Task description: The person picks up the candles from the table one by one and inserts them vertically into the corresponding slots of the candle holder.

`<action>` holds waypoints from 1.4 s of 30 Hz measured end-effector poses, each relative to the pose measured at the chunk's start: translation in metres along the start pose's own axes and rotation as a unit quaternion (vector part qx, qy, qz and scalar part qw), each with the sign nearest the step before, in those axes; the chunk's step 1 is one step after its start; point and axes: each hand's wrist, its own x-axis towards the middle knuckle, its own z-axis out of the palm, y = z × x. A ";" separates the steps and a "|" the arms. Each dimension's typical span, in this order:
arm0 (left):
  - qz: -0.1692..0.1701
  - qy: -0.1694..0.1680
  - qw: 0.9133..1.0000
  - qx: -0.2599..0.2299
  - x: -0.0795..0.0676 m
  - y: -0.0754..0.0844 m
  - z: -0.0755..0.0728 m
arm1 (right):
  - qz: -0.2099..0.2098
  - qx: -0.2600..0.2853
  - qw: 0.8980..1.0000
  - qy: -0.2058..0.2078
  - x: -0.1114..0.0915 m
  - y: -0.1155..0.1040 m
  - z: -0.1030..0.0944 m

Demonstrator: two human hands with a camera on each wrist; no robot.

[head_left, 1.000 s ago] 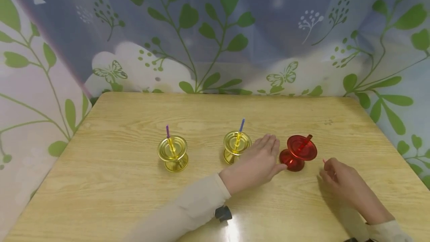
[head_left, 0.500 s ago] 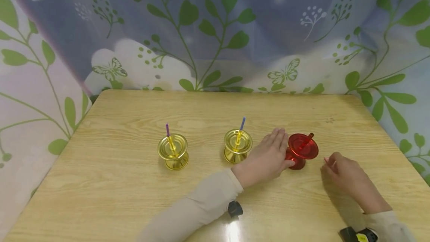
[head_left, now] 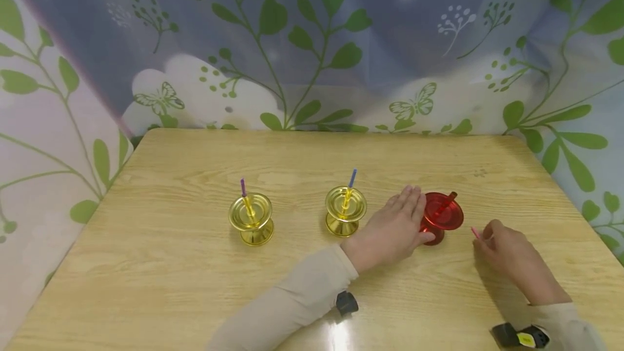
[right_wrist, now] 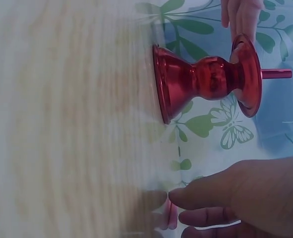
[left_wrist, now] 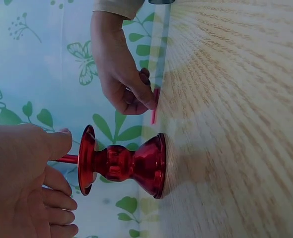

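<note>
Red holder (head_left: pixel 446 223): we found it upright on the tabletop (head_left: pixel 170 286), toward the person's right. Flared base, narrow stem, wide dish; a thin tube rose from the dish, and we saw no stick in it. The shell looked glossy and hard. We judged it light, stiff, easily tipped and rather slippery; the narrow stem under the dish seemed the best place to take hold, with the dish rim second choice.

Pink stick (head_left: pixel 475 232): just right of the holder, low at the tabletop; we could not tell whether it touched the wood. Very slim; probably almost weightless and liable to snap or bend if squeezed hard. We would have held it lightly, about mid-length.

Right hand (head_left: pixel 509 253): the grip pinched the stick between thumb and fingers, one end poking out toward the holder.

Left hand (head_left: pixel 390 226): fingers straight and side by side, thumb apart, the grip around nothing. It lay right alongside the red holder; we could not settle whether it touched.

Farther out, two gold holders (head_left: pixel 341 226) stood upright and well apart, one carrying a blue stick (head_left: pixel 352 179), the other a purple stick (head_left: pixel 243 187). Behind the tabletop we noted leaf-printed cloth (head_left: pixel 273 69).
</note>
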 end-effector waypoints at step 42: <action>0.003 -0.027 0.999 0.017 0.005 0.000 0.005 | -0.009 0.001 0.998 0.059 -0.005 0.004 0.009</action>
